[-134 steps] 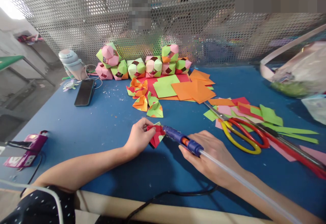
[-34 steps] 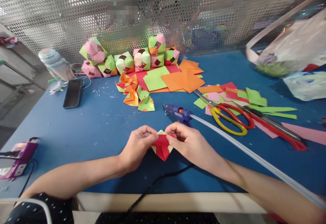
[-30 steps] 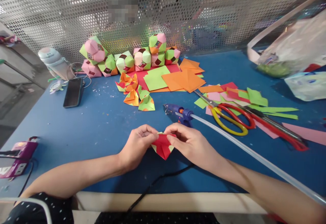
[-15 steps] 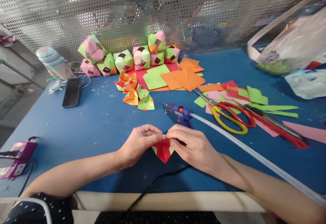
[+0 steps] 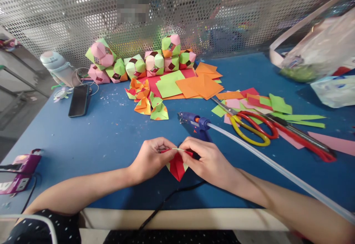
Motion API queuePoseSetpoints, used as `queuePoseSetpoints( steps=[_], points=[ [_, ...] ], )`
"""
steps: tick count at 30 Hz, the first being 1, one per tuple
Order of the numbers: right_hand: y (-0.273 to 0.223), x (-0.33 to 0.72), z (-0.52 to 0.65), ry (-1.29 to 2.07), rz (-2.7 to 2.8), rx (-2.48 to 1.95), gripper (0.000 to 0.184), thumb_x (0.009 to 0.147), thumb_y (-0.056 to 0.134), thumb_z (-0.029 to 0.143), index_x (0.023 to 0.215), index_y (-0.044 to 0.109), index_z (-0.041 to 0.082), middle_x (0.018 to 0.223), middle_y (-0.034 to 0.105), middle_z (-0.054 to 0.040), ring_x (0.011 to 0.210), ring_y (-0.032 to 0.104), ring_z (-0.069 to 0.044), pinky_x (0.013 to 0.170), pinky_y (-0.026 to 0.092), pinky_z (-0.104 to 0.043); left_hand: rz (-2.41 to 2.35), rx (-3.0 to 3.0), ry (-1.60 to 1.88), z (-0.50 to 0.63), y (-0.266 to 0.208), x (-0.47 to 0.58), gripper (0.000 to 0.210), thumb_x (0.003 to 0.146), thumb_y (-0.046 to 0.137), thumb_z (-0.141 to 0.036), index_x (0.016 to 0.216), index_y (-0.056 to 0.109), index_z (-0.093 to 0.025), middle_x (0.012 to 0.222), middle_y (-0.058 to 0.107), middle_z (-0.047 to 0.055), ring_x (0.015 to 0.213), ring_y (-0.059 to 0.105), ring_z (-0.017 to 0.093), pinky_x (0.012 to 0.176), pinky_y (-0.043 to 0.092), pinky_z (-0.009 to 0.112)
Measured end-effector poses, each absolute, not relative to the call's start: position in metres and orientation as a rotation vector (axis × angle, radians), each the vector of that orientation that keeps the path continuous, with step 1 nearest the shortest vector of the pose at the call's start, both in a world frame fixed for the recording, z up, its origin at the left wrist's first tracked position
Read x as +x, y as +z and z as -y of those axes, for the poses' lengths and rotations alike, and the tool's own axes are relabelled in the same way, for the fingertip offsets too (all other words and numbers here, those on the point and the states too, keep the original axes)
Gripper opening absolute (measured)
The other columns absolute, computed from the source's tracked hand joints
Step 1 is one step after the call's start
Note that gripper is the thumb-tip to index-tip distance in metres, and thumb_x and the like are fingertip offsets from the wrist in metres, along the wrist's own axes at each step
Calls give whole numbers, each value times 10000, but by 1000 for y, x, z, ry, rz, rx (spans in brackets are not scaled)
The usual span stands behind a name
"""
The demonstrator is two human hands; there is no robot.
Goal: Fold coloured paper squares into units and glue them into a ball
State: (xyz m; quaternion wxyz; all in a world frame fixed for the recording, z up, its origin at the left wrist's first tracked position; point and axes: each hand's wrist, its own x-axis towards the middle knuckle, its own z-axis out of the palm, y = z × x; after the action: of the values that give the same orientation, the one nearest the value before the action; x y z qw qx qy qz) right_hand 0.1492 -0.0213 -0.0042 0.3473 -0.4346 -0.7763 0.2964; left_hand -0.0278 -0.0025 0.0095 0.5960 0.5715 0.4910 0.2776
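Note:
Between my two hands is a folded red paper piece (image 5: 178,167) with pale green corners, its point toward me. My left hand (image 5: 151,159) pinches its upper left edge between thumb and fingers. On the other side, my right hand (image 5: 206,159) grips the upper right edge in the same way. The fingertips partly cover the paper's top. Just beyond my right hand lies a blue glue gun (image 5: 195,122) with a long clear glue stick (image 5: 266,155) running out past my right forearm. Several folded orange and green paper pieces (image 5: 146,103) rest farther off.
Finished paper balls (image 5: 154,63) line the back by the perforated metal screen (image 5: 83,14). Square paper sheets (image 5: 199,84), scissors (image 5: 251,125), a cutter (image 5: 302,136) and paper scraps lie to the right. A phone (image 5: 78,101), bottle (image 5: 59,70) and purple power box (image 5: 22,173) stand left.
My hands have drawn slightly apart at the paper's top, and more of its red upper edge shows on both sides. The paper has shifted a little toward me.

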Motion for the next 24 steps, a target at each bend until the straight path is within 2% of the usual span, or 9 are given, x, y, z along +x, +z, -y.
queuePoseSetpoints(
  steps=[4,9,13,17,24],
  points=[
    [-2,150,23,766,2030,-1066,201,883,415,161,722,530,198,683,541,-10,599,498,-121,560,396,-257,-1116,1376,643,1,9,-30,130,746,660,-266,720,677,-140,680,674,28,605,584,111,577,451,211],
    [4,154,20,960,1923,-1126,206,893,437,211,720,547,196,690,554,4,625,517,-114,584,418,-239,-1040,1209,646,-3,11,-29,138,712,702,-274,706,674,-139,704,686,31,636,599,115,627,461,223],
    [4,154,16,1049,1882,-1199,157,885,469,260,790,574,192,729,582,2,640,527,-114,570,422,-223,-1053,1107,673,-4,9,-27,138,714,697,-269,727,648,-140,706,674,25,635,597,111,627,458,223],
    [-1,153,16,973,1884,-1258,154,879,473,267,791,575,192,704,589,3,597,518,-112,540,414,-221,-1054,1091,686,-5,9,-29,78,731,637,-200,790,659,-155,710,661,5,633,585,103,606,431,204],
    [-1,153,20,885,1941,-1214,151,887,459,254,798,564,193,730,599,-8,630,546,-121,581,433,-233,-1088,1528,592,-7,13,-33,169,796,588,-277,831,729,-190,822,719,39,755,620,157,682,457,232]
  ],
)
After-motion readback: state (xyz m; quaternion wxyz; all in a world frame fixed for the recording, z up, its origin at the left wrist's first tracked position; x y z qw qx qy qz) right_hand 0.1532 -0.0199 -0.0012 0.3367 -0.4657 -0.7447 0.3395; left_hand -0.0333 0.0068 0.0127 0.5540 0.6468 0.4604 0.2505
